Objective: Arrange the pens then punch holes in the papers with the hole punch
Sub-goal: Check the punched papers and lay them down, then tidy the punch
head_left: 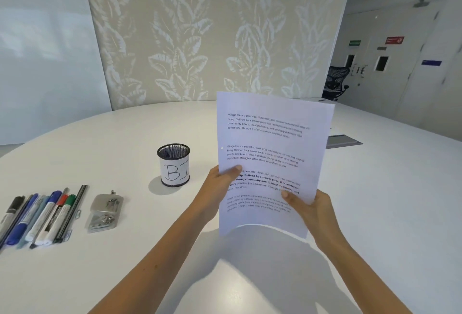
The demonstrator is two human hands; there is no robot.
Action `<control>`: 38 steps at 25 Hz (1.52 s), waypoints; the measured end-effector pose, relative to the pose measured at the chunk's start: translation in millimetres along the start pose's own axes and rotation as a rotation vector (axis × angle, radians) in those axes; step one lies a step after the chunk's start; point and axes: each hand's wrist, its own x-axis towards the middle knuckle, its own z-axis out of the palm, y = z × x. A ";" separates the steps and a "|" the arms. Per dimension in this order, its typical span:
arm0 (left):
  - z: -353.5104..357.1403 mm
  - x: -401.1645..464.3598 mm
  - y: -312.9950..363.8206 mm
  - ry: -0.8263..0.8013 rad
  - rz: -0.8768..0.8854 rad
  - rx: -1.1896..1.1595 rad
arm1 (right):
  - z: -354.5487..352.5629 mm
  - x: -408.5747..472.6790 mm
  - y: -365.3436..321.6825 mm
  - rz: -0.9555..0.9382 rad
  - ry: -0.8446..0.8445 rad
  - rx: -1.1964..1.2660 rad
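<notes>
The white surface (100,138) carries everything, its curved far edge running under a leaf-patterned wall panel (212,33). Held upright above the middle of the surface are the papers (272,153), printed sheets with their lower edge bowing forward and hanging free. The left hand (220,186) pinches the sheets at their left edge, thumb on the printed face; the right hand (310,210) holds the lower right corner, thumb likewise on the front, so each grip is closed on the papers. A small pale dot shows near the left margin, possibly a punched hole, though it is too small to be sure. Toward the left edge of the surface lie the pens (40,216), a tight row of markers and pens side by side, tips pointing to the near edge, which suggests the arranging is done. Behind them, nearer the centre, stands a mesh pen cup (174,165) with a handwritten label, seemingly holding nothing. Just right of the pens, well apart from the papers, lies the metal hole punch (105,212), untouched by either hand. The risks from here lie mainly in the stack: the sheets could fan or slip out of register if either thumb loosens, giving holes that do not line up. The drooping lower edge could crease when laid down. Reaching left for the punch with one hand leaves the stack in a single pinch, and a careless sweep could scatter the pens or knock the cup.
</notes>
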 end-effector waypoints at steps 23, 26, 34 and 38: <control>-35.5 21.9 85.2 -0.077 0.441 0.387 | -90.3 63.5 -145.0 -0.510 0.122 -0.344; -28.2 13.1 67.6 -0.090 0.416 0.239 | -79.0 54.6 -110.8 -0.398 -0.021 0.022; -30.4 4.1 7.4 -0.072 0.265 0.269 | -56.2 27.1 -20.5 -0.029 0.052 0.037; -28.8 2.6 0.7 -0.107 0.199 0.275 | -50.8 23.4 -11.8 0.010 0.081 0.056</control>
